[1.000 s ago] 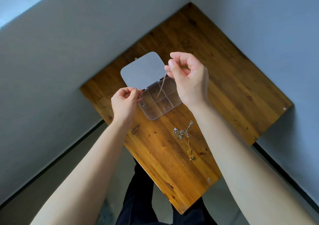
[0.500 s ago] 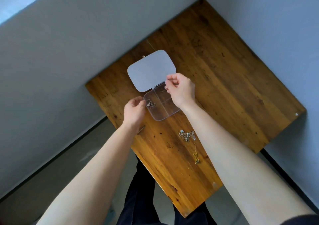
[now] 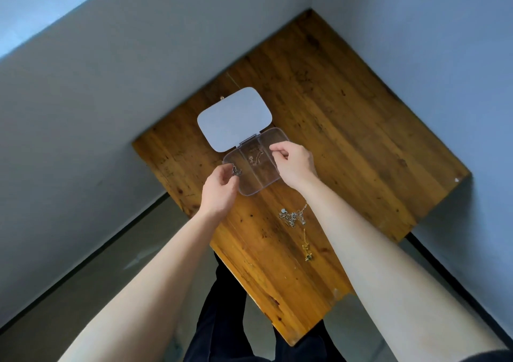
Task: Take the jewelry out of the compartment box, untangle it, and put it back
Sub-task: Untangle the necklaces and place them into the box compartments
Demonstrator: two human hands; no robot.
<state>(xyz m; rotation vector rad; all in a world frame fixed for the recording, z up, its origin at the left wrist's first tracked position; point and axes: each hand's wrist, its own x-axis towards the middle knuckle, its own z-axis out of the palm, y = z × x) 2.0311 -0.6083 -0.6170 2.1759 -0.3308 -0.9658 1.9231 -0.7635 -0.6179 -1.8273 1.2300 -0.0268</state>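
A clear compartment box [image 3: 268, 179] lies on the wooden table [image 3: 347, 128] with its lid [image 3: 234, 118] swung open toward the wall. My left hand [image 3: 219, 192] is at the box's left edge, fingertips pinched on a small silver jewelry piece [image 3: 236, 170]. My right hand [image 3: 294, 164] hovers over the box's right half, thumb and forefinger pinched at the end of a thin rose-coloured chain [image 3: 255, 157] that lies in the middle compartment. A tangled silver pile [image 3: 291, 217] and a gold chain [image 3: 306, 246] rest on the table nearer to me.
The table sits in a corner between two grey walls [image 3: 111, 84]. Its near edges drop off to the floor [image 3: 83, 264] on the left and at the front. My dark trousers [image 3: 222, 320] show below the table edge.
My right hand has come down from above the box and laid the hanging chain into the middle compartment. My left hand dropped to the box's left edge with the silver piece.
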